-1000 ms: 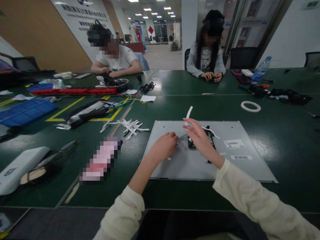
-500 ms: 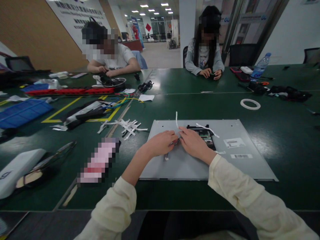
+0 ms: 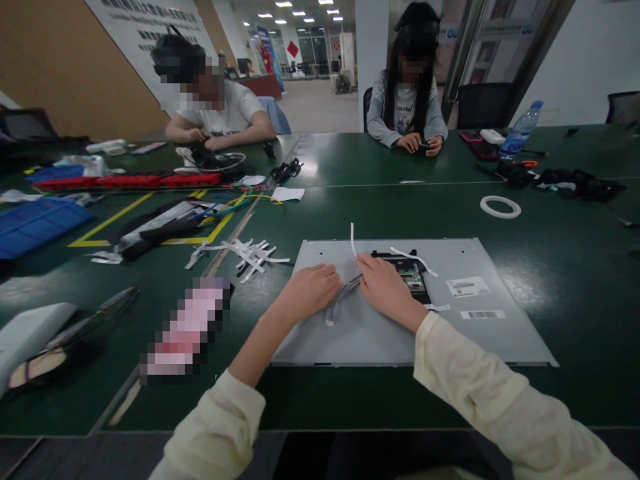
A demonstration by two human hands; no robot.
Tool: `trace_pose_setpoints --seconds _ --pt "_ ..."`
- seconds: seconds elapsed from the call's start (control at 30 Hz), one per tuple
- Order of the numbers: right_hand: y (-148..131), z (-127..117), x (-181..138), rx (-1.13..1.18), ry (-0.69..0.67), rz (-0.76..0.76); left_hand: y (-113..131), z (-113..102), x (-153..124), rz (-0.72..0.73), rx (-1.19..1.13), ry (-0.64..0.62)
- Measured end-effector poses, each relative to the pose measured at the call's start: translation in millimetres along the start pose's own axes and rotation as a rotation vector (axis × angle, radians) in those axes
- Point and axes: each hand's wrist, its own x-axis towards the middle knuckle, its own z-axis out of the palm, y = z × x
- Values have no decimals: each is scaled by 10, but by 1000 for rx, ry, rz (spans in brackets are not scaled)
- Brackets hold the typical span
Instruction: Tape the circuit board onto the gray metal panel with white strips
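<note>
A flat grey metal panel point(image 3: 360, 340) lies on the green table, with an exposed circuit board point(image 3: 413, 283) partly hidden behind my right hand. My left hand point(image 3: 313, 290) is over the panel's left part, fingers curled against a thin grey cable point(image 3: 336, 303). At the cable's other end my right hand point(image 3: 387, 287) has its fingers closed around it; the fingertips hide the exact grip. A white tape strip point(image 3: 353, 239) sticks up by my right fingertips. Another curled strip point(image 3: 417, 260) lies across the board's top edge, and a short one point(image 3: 437, 307) sits at its lower corner.
Left of the panel are a pile of white tape strips point(image 3: 254, 257) and a phone point(image 3: 187, 327). A tape roll point(image 3: 500, 207) lies at the back right. Farther off are a blue tray point(image 3: 40, 223), a water bottle point(image 3: 521, 130) and two people seated across the table.
My left hand has moved slightly left, away from my right hand, so more of the grey cable shows between them. My right hand has stayed nearly in place.
</note>
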Motion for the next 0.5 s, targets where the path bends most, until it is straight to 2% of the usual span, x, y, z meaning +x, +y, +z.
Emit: trace_pose_setpoints --seconds 0.2,0.33,0.43,0.5 --pt "5 6 -11 -27 -9 -9 -205 52 -248 -269 -317 123" --pt "3 13 -21 -27 2 -26 -158 6 -282 -448 -791 110" --pt "0 14 -27 -30 4 -29 -106 -80 -294 -472 -1166 101" --pt "-3 12 -31 -37 2 -33 -74 -134 -310 -447 -1300 139"
